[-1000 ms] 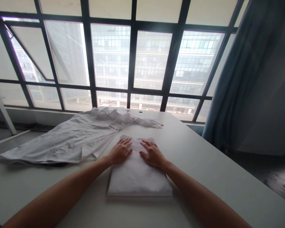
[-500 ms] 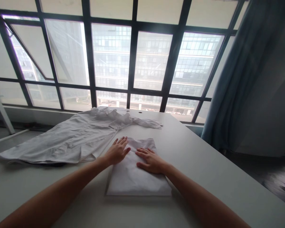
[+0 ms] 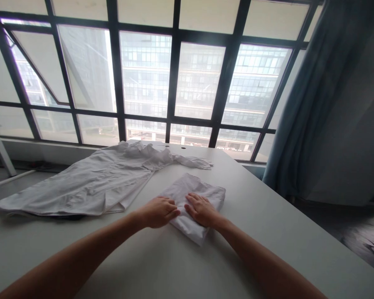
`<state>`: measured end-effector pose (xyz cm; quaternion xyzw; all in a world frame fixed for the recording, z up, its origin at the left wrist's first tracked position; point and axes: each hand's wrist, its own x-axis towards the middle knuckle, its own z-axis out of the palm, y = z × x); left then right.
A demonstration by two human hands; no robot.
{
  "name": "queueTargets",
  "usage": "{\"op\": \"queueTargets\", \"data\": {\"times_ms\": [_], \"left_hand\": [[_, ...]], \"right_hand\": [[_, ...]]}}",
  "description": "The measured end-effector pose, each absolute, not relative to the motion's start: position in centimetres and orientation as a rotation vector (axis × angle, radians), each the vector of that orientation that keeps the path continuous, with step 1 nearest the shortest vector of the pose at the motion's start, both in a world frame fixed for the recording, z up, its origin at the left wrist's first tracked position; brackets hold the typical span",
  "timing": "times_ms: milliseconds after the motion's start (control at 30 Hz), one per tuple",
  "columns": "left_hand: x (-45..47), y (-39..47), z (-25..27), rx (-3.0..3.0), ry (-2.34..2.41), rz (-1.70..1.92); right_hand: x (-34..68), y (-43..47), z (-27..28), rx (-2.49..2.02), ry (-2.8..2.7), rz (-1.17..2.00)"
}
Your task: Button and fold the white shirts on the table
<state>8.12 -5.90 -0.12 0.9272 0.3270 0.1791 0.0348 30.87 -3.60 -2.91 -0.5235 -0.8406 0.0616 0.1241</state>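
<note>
A folded white cloth garment [image 3: 191, 185] lies turned at an angle on the white table [image 3: 137, 257], one corner pointing toward me. My left hand [image 3: 160, 211] rests at its left corner, thumb stretched out and fingers over the edge. Flat on the right part of the fabric is my right hand [image 3: 202, 211], palm down with its fingers spread a little. To the left, a white shirt [image 3: 90, 178] is spread out with wrinkles, and one sleeve reaches toward the far end of the table.
A large window [image 3: 145, 74] with dark frames stands behind the table. On the right hangs a blue-grey curtain [image 3: 302, 120] beside the table's edge. A white table leg [image 3: 1, 149] shows at the far left.
The folded garment has turned on the table, from square to me to slanted. My left hand has come nearer to me, from the garment's far edge to its left corner.
</note>
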Motion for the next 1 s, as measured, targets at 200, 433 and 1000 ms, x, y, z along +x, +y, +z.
{"op": "queueTargets", "data": {"times_ms": [200,433,1000], "left_hand": [[7.5,-5.6,0.6,2.857,1.237,0.485],[9.8,-7.4,-1.4,2.966,1.118,0.571],[10.8,-10.0,-1.8,2.842,0.613,0.175]], "right_hand": [[29.3,-5.3,-2.1,-1.177,-2.572,0.290],[32.9,-1.7,-2.1,-1.765,-2.447,0.167],[38.5,2.7,-3.9,-2.140,-2.157,0.211]]}}
